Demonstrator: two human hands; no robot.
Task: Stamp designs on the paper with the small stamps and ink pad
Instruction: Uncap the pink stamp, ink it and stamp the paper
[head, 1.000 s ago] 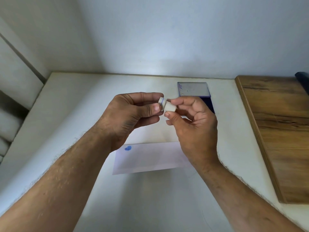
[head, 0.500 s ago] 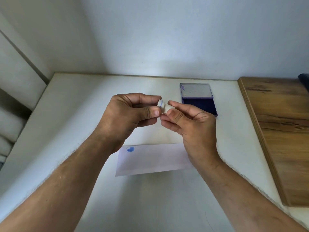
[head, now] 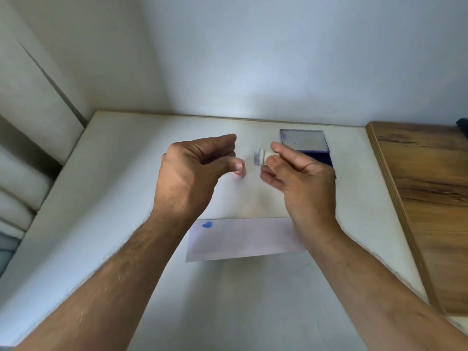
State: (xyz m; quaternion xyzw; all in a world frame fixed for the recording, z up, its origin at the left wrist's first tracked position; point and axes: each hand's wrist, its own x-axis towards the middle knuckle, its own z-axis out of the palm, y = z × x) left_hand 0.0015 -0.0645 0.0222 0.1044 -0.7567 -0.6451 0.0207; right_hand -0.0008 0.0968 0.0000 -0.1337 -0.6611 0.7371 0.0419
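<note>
My right hand (head: 301,181) pinches a small white round stamp (head: 262,156) between thumb and forefinger, its blue-rimmed face turned left. My left hand (head: 195,173) hovers just left of it, fingers curled and parted, holding nothing that I can see. Both hands float above the white table. A pale strip of paper (head: 243,239) lies below them with one blue stamped mark (head: 207,225) at its left end. The open blue ink pad (head: 305,145) sits behind my right hand, partly hidden by it.
A wooden board (head: 430,198) covers the right side of the white table (head: 114,198). Walls close the back and left. A dark object (head: 463,125) peeks in at the far right edge.
My hands have drawn apart. The left hand let go of the stamp, which stays in my right hand.
</note>
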